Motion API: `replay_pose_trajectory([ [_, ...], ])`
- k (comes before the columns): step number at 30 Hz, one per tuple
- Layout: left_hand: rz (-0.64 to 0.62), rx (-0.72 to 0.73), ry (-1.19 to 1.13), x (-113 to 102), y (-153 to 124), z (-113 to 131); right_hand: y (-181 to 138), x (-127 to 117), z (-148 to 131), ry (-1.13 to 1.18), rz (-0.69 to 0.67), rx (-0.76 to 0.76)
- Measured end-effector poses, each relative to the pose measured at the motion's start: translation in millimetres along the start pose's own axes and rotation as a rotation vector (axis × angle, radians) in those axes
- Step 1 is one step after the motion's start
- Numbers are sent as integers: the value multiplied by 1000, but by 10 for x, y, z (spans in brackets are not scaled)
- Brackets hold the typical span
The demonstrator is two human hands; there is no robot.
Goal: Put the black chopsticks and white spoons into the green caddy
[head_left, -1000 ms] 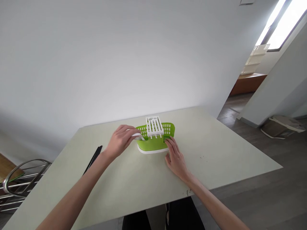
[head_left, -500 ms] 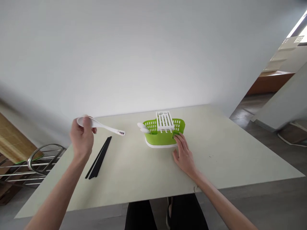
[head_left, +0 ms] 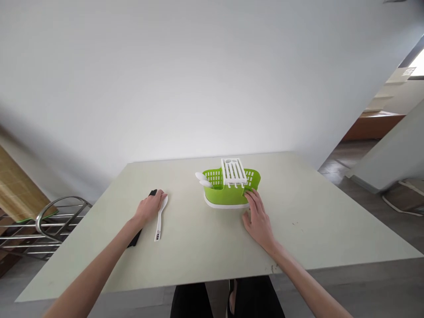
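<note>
My left hand (head_left: 150,206) is low over the table, with its fingertips closed on the bowl of a white spoon (head_left: 159,225). The spoon lies on the tabletop with its handle pointing toward me. Partly under that hand is a bundle of black chopsticks (head_left: 135,239). My right hand (head_left: 260,221) has its fingers hooked over the front right rim of a green basket (head_left: 225,197) with a white base. Its thumb stays outside, near the base. Two white spoons (head_left: 204,180) lean out of the basket's left end, and a white slotted rack (head_left: 233,171) spans its middle.
The pale table (head_left: 198,247) reaches back to a white wall (head_left: 212,88). At the left, beyond the table edge, stands a metal rack (head_left: 62,221) beside a bamboo-coloured panel (head_left: 23,185). My legs (head_left: 194,300) are under the front edge.
My left hand has come down and to the right, bringing the spoon from the air to the tabletop beside the chopsticks. The right hand stays at the basket. The view has shifted slightly.
</note>
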State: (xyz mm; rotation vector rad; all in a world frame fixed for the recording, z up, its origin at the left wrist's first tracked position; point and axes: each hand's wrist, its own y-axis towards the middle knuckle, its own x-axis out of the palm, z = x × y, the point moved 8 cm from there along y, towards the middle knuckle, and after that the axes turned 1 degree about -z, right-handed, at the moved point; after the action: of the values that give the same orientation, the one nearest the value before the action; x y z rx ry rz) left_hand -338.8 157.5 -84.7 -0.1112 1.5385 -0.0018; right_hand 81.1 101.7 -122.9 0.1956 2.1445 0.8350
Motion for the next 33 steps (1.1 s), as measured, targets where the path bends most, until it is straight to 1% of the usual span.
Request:
replay_pose_trajectory([
  [7, -56, 62, 72, 77, 9, 49, 2, 2, 3, 4, 2, -5],
  [9, -71, 53, 121, 84, 16, 36, 6, -4, -3, 4, 1, -2],
  [10, -57, 33, 145, 61, 19, 26, 8, -6, -6, 5, 1, -1],
  [11, -10, 15, 165, 1, 20, 30, 9, -7, -9, 7, 0, 0],
  [12, 75, 9, 176, -101, 13, 62, 11, -8, -10, 9, 1, 1],
  [14, 328, 65, 142, -407, -53, 244, 13, -6, -6, 14, 0, 7],
  [16, 576, 226, 19, -750, -198, 571, 16, -3, -6, 18, 1, 7],
  [17, 655, 326, -67, -901, -277, 762, 19, -3, -7, 19, 3, 4],
  [18, 701, 428, -140, -1030, -345, 965, 21, -6, -8, 21, 8, 1],
  [19, 702, 534, -179, -1122, -393, 1186, 25, -8, -10, 24, 11, -2],
  [20, 676, 629, -205, -1186, -421, 1402, 29, -13, -11, 27, 16, -3],
  [21, 623, 718, -216, -1215, -429, 1609, 33, -18, -12, 30, 19, -4],
  [23, 504, 859, -195, -1199, -402, 1947, 41, -26, -19, 33, 21, -9],
  [24, 452, 908, -165, -1165, -370, 2068, 45, -29, -23, 29, 21, -12],
  [25, 415, 944, -127, -1123, -328, 2155, 48, -30, -25, 23, 21, -14],
  [27, 381, 990, -54, -1045, -230, 2244, 54, -29, -23, 12, 20, -12],
  [29, 379, 1021, -21, -997, -129, 2263, 60, -25, -14, 10, 21, -7],
  [33, 415, 1037, -9, -978, 30, 2270, 71, -22, -8, 20, 21, -10],
])
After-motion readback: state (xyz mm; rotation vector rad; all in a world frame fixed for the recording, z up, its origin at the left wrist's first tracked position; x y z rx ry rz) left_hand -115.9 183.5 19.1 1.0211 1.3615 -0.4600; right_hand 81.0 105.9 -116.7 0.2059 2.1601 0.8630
